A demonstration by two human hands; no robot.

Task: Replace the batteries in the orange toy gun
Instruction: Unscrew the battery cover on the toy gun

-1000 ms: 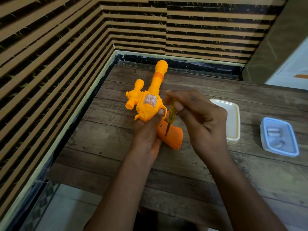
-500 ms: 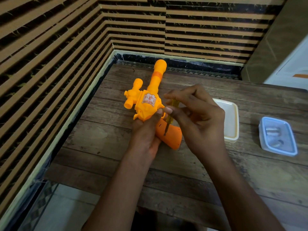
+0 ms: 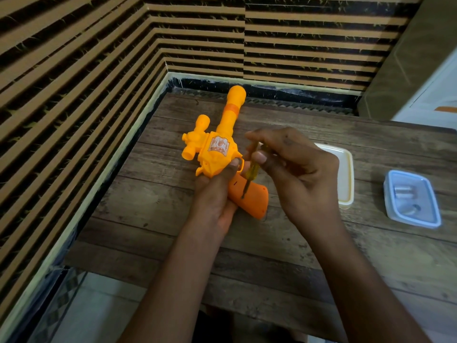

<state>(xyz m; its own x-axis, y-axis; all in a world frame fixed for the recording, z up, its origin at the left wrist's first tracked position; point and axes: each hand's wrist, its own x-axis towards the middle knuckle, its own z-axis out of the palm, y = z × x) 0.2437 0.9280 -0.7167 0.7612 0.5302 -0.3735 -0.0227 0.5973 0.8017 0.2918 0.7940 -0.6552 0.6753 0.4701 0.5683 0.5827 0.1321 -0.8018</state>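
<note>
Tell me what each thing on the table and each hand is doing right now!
Toy gun, held, handle closed.
Screwdriver, tip on gun's handle.
Left hand grip, holds the toy gun.
Right hand grip, pinches the screwdriver.
White tray, uncovered.
Blue box, silvery cylinders inside.

The left hand (image 3: 215, 194) covered the toy gun (image 3: 217, 152) below its trigger guard. The right hand (image 3: 301, 174) hid the top of the screwdriver (image 3: 252, 169) and the left edge of the tray (image 3: 346, 174). Contents of the clear box (image 3: 411, 198) were blurred.
</note>
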